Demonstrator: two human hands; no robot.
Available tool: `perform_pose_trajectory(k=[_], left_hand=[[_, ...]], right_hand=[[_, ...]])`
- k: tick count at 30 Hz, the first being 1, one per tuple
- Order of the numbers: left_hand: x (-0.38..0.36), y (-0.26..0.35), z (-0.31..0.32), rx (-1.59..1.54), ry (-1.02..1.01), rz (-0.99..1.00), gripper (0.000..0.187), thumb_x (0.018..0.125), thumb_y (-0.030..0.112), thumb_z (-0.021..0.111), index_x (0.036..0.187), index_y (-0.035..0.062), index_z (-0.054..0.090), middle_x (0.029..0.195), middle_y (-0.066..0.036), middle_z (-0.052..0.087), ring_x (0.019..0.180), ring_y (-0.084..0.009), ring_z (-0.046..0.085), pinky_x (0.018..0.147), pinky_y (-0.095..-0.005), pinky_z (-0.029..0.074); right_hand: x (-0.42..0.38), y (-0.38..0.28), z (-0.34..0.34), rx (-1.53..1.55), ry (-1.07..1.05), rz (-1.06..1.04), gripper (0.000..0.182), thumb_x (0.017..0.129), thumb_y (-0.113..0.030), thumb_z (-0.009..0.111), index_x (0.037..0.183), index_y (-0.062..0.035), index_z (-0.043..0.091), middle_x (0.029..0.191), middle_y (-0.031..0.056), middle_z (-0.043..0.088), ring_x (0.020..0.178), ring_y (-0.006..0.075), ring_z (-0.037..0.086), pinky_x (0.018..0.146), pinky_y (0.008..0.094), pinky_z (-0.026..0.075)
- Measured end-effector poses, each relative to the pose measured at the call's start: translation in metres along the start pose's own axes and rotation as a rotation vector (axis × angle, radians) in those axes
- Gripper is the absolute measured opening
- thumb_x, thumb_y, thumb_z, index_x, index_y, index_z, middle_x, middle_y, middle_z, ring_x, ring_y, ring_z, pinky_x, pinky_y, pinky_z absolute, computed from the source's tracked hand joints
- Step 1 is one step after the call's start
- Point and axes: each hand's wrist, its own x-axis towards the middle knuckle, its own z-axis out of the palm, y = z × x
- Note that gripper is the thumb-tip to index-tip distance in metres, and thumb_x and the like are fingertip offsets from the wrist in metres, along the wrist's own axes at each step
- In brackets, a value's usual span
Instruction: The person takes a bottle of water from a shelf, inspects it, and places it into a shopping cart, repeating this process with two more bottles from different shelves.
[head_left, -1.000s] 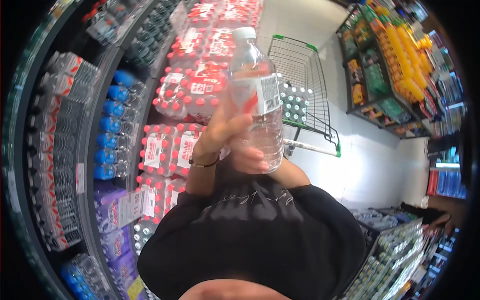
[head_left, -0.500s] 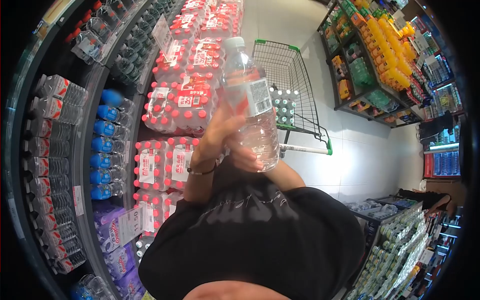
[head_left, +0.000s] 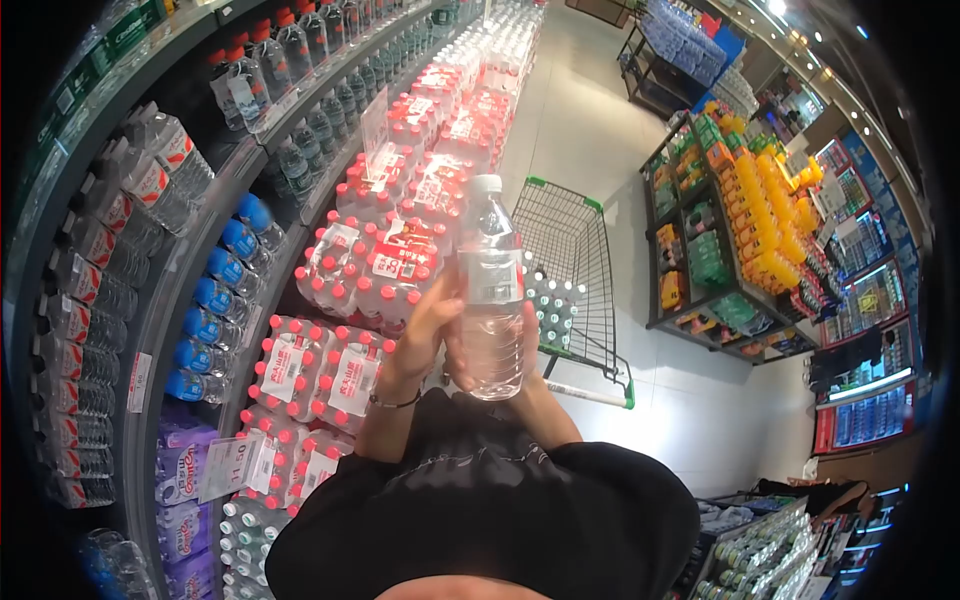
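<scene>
A large clear water bottle (head_left: 490, 345) with a white cap stands upright in front of my chest, its pale label facing me. My left hand (head_left: 432, 335) wraps round its left side, fingers against the lower half. On the other side my right hand (head_left: 532, 345) grips the bottle from behind, mostly hidden by it. Just beyond the bottle is a wire shopping cart (head_left: 572, 235) with green corners, holding a pack of bottles (head_left: 553, 308) with white caps.
Shelves of bottled water (head_left: 215, 300) line the left side. Red-capped multipacks (head_left: 405, 250) are stacked beside them. A rack of orange drinks (head_left: 750, 200) stands on the right, across the tiled floor (head_left: 585, 110). A price sign (head_left: 235, 468) juts out at lower left.
The bottle has turned, so its barcode no longer faces me squarely, and it stands straighter and lower in view. The view has tilted up, showing more of the aisle.
</scene>
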Motion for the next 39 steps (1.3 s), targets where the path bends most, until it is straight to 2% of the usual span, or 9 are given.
perform_pose_trajectory(k=[4,7,10,13,16,22,31,36,39], left_hand=[[-0.002,0.0,0.003,0.015,0.039,0.158,0.062,0.096,0.02,0.042,0.15,-0.0074,0.028,0.151,-0.016,0.039,0.138,-0.0206,0.037,0.112,-0.0308,0.03],[-0.005,-0.002,0.003,0.017,0.04,0.219,0.06,0.096,0.017,0.04,0.15,-0.0081,0.029,0.152,-0.016,0.038,0.14,-0.0207,0.036,0.114,-0.0306,0.027],[-0.01,-0.005,0.001,0.003,0.088,0.212,0.059,0.098,0.016,0.041,0.15,-0.0088,0.027,0.154,-0.016,0.036,0.139,-0.0202,0.037,0.113,-0.0297,0.028],[-0.013,-0.002,0.005,0.052,0.124,0.221,0.06,0.099,0.015,0.042,0.151,-0.0096,0.025,0.155,-0.017,0.035,0.138,-0.02,0.038,0.113,-0.0301,0.03],[-0.013,0.0,0.008,0.066,0.1,0.266,0.063,0.097,0.011,0.045,0.152,-0.0103,0.022,0.154,-0.018,0.035,0.138,-0.0204,0.039,0.112,-0.0311,0.031],[-0.014,0.008,0.023,0.144,0.111,0.336,0.073,0.093,0.016,0.054,0.151,-0.0121,0.019,0.152,-0.021,0.037,0.139,-0.0237,0.039,0.114,-0.0344,0.03],[-0.017,0.005,0.018,0.058,0.132,0.339,0.068,0.089,0.017,0.044,0.15,-0.0087,0.028,0.146,-0.019,0.044,0.137,-0.023,0.041,0.112,-0.034,0.032],[-0.014,0.005,0.03,0.11,0.241,0.526,0.095,0.08,0.018,0.064,0.155,-0.0025,0.01,0.145,-0.021,0.041,0.136,-0.0289,0.041,0.113,-0.0415,0.033],[-0.012,-0.003,0.029,0.218,0.19,0.497,0.096,0.077,0.013,0.071,0.153,-0.0006,0.013,0.142,-0.021,0.043,0.133,-0.0286,0.044,0.11,-0.0425,0.038]], right_hand=[[-0.003,-0.007,-0.002,-0.229,0.059,0.021,0.09,0.087,-0.073,0.045,0.128,0.0069,0.047,0.097,0.0275,0.063,0.074,0.0375,0.067,0.065,0.0452,0.057],[-0.005,-0.003,0.004,-0.394,0.219,-0.033,0.086,0.092,-0.069,0.041,0.126,0.0099,0.048,0.096,0.0268,0.062,0.067,0.036,0.065,0.06,0.0423,0.056],[-0.01,-0.005,0.005,-0.462,0.277,-0.044,0.081,0.092,-0.064,0.047,0.127,0.0093,0.048,0.102,0.0258,0.063,0.078,0.0351,0.067,0.067,0.0436,0.057],[-0.01,-0.008,-0.002,-0.396,0.094,-0.035,0.078,0.092,-0.059,0.051,0.131,0.0088,0.047,0.11,0.0245,0.062,0.09,0.0332,0.067,0.075,0.0425,0.057],[-0.018,-0.008,-0.01,-0.44,0.247,-0.054,0.075,0.093,-0.052,0.052,0.135,0.0087,0.043,0.121,0.0233,0.059,0.105,0.0311,0.064,0.088,0.0417,0.054],[-0.018,-0.011,0.003,-0.525,0.212,-0.014,0.083,0.085,-0.04,0.064,0.144,0.009,0.032,0.14,0.0196,0.049,0.127,0.0284,0.051,0.107,0.0426,0.041],[-0.015,-0.012,0.031,-0.86,0.193,-0.166,0.088,0.081,-0.033,0.075,0.146,0.0072,0.032,0.142,0.016,0.047,0.134,0.023,0.043,0.112,0.0387,0.033],[-0.012,-0.006,0.04,-1.243,0.35,-0.326,0.089,0.074,-0.022,0.082,0.145,0.0042,0.036,0.139,0.016,0.05,0.129,0.0235,0.048,0.108,0.0385,0.038],[-0.008,0.0,0.046,-1.498,0.412,-0.427,0.096,0.066,-0.016,0.088,0.146,0.0017,0.037,0.133,0.0175,0.052,0.124,0.0282,0.054,0.104,0.0402,0.042]])
